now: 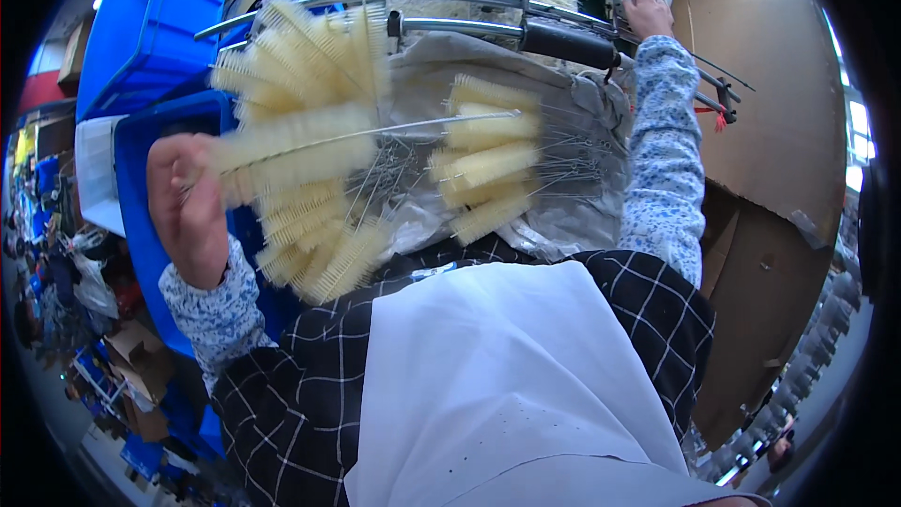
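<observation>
My left hand (190, 192) is closed on the bristle end of a bottle brush (305, 145). This brush has cream bristles, blurred by motion, and its thin wire handle points right. Beneath and behind it lies a fanned pile of similar brushes (310, 56), their wire stems in a tangle. A second, smaller stack of brushes (493, 155) lies in the middle, stems toward the right. At the far right, my right hand (649, 14) is closed at the end of a metal machine frame (563, 14). What its fingers grip is too small to make out.
Metal rails (450, 26) with a black roller (568, 42) cross the far side. Crumpled grey sheeting (441, 52) lies under the brushes. Blue bins (141, 38) stand left, and a large cardboard sheet (760, 75) rises right. Thin rods (723, 94) jut out near my right forearm.
</observation>
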`<state>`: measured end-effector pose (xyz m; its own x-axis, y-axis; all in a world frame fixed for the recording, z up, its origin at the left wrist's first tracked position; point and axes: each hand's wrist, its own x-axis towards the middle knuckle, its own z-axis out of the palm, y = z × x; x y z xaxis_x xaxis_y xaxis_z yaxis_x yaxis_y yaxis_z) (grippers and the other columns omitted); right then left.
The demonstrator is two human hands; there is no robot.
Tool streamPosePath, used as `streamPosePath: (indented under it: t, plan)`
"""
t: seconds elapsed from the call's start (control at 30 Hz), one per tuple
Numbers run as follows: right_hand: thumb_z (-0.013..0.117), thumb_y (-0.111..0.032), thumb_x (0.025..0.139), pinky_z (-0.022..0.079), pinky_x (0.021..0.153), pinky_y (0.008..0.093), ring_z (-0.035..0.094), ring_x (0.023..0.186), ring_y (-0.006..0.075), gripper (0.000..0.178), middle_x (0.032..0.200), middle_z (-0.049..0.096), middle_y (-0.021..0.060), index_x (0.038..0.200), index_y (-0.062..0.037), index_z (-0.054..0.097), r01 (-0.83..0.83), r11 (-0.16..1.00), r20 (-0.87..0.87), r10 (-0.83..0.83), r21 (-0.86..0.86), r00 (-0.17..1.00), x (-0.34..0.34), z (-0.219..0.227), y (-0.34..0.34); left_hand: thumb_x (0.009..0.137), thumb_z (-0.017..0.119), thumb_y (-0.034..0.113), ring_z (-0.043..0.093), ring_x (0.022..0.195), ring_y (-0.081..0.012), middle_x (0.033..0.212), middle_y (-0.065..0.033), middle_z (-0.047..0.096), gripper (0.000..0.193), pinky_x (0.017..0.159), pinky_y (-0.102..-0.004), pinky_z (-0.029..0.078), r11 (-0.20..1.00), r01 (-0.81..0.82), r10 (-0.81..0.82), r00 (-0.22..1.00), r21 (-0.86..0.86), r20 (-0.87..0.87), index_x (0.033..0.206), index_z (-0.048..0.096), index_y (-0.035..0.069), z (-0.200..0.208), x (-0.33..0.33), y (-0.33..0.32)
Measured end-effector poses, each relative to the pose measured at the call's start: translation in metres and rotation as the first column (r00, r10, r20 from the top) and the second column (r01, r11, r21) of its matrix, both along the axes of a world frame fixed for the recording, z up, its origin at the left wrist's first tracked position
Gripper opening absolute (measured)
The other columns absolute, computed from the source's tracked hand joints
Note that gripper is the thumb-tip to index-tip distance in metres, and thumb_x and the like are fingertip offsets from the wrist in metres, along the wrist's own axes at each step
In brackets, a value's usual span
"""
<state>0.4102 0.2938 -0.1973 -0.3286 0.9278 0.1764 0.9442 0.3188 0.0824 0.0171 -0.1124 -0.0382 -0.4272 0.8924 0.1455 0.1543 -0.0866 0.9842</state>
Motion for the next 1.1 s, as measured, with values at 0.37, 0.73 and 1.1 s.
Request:
streamPosePath:
  t: [0.37,0.73,1.1]
  plan:
    - [0.055,-0.016,0.082,0.046,0.079,0.0293,0.055,0.093,0.0201,0.041,0.107,0.055,0.0095,0.121,-0.0057,0.045,-0.586,0.474,-0.633,0.073,-0.657,0.77,-0.027,0.126,-0.155,0.077,0.05,-0.004,0.048,0.082,-0.0091,0.092,-0.0065,0.049,0.02,0.073,-0.0223,0.04,0.922,0.388,-0.387,0.921,-0.007,0.051,0.095,0.043,0.004,-0.009,0.057,0.043]
    - [0.055,-0.001,0.071,0.044,0.066,0.0336,0.054,0.074,0.0255,0.033,0.074,0.056,0.0076,0.101,-0.0149,0.058,-0.366,0.913,-0.405,0.409,0.181,0.818,-0.096,0.056,-0.151,0.073,0.065,0.02,0.056,0.081,-0.0208,0.092,-0.0169,0.049,0.053,0.072,-0.0289,0.046,0.348,0.483,-0.738,0.669,-0.803,0.082,0.111,0.033,0.001,-0.024,0.03,-0.009]
    - [0.047,-0.025,0.084,0.035,0.079,0.0356,0.049,0.089,0.0183,0.027,0.092,0.058,0.0001,0.108,-0.0292,0.057,-0.043,0.999,-0.1,0.045,0.024,0.994,-0.082,0.019,-0.085,0.074,0.058,0.016,0.054,0.084,-0.0422,0.099,-0.024,0.047,0.049,0.072,-0.0425,0.046,0.279,0.47,-0.842,0.539,-0.837,0.022,0.115,0.032,0.008,-0.057,0.046,-0.065]
